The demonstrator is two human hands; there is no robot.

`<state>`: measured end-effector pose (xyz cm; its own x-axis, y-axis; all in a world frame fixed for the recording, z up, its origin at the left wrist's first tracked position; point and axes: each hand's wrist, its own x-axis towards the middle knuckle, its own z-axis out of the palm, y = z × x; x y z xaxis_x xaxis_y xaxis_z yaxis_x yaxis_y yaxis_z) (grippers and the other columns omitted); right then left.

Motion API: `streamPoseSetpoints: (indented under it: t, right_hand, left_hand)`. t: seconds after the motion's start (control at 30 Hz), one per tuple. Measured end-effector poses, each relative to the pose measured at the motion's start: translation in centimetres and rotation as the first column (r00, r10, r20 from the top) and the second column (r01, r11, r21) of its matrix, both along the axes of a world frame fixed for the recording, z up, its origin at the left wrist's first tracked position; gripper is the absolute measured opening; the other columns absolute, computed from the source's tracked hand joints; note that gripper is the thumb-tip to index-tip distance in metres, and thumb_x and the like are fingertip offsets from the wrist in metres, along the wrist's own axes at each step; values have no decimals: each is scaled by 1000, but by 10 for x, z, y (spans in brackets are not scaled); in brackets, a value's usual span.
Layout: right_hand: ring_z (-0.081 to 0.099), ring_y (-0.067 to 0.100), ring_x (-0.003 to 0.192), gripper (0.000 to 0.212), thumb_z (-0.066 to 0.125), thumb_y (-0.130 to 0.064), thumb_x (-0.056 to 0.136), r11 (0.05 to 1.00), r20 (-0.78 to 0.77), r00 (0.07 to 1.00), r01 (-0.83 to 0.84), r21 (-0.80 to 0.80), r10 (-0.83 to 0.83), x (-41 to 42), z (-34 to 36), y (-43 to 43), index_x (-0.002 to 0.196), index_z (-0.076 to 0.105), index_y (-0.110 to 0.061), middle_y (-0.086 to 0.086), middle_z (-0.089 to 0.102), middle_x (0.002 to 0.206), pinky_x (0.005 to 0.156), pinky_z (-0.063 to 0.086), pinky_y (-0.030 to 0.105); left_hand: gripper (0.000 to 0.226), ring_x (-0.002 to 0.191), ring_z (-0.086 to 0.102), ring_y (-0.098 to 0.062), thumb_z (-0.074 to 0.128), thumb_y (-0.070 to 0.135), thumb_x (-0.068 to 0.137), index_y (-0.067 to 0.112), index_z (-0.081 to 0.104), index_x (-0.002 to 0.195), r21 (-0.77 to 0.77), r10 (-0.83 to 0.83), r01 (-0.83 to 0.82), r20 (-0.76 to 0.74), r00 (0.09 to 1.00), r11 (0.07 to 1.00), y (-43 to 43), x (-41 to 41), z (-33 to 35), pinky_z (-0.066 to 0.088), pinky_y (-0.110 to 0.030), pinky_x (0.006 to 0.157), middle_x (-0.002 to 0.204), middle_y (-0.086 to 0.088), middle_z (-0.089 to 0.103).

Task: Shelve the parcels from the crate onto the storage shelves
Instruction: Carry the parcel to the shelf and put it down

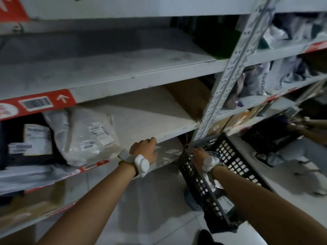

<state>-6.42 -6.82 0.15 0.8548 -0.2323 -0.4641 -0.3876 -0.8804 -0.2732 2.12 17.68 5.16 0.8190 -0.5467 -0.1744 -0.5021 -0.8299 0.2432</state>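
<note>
A black plastic crate stands tilted on the floor beside the shelf upright, with pale parcels showing through its slotted wall. My right hand reaches into the crate's near corner; its fingers are hidden behind the rim. My left hand grips the front edge of the middle shelf, fingers curled over the lip. On that shelf to the left lie a white bagged parcel and a black one with a white label.
The grey shelf above is bare. A perforated metal upright divides the racks. Bagged parcels fill the right-hand shelves. Another black crate and a person's legs are at the right. White tiled floor lies below.
</note>
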Motion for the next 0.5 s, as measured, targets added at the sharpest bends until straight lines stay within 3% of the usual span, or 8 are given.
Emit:
streamPoseSetpoints:
  t: [0.1, 0.17, 0.3, 0.4, 0.5]
  right_hand:
    - [35, 30, 142, 44, 49, -13, 97, 999, -15, 1000, 28, 42, -27, -43, -26, -82, 141, 50, -15, 8, 39, 152, 114, 33, 42]
    - [33, 27, 144, 45, 47, -21, 101, 997, -85, 993, 80, 11, -78, -61, -45, -130, 146, 44, -17, 6, 34, 157, 116, 30, 37]
    - [46, 27, 135, 46, 47, -27, 101, 993, -127, 987, 108, 40, -102, -93, -83, -198, 145, 44, -15, 7, 47, 146, 106, 35, 28]
    - [50, 31, 129, 40, 54, -22, 98, 975, -255, 947, 215, 50, -195, -111, -124, -251, 137, 53, -10, 14, 53, 140, 108, 39, 33]
    - [49, 32, 130, 40, 55, -20, 98, 974, -298, 935, 219, 58, -192, -122, -137, -255, 136, 53, -8, 17, 53, 139, 106, 38, 35]
  left_hand:
    - [39, 110, 60, -32, 55, 39, 93, 20, 46, 126, 54, 10, -6, -79, 997, 999, -58, -19, -25, 49, -40, 87, 129, -6, 59]
    - [44, 107, 61, -32, 56, 42, 92, 19, 46, 128, 98, 36, -21, -154, 987, 995, -96, -29, -48, 52, -40, 84, 128, -8, 58]
    - [50, 107, 60, -31, 60, 39, 92, 14, 45, 133, 143, -8, 55, -313, 950, 988, -160, -54, -96, 45, -35, 76, 129, -11, 58]
    - [69, 126, 50, -31, 64, 35, 92, 10, 32, 147, 182, 8, 77, -425, 905, 980, -224, -67, -133, 42, -35, 94, 146, -13, 45]
    - [98, 143, 31, -34, 76, 40, 83, 9, 16, 154, 187, 48, 57, -513, 857, 981, -238, -70, -153, 30, -41, 114, 158, -16, 26]
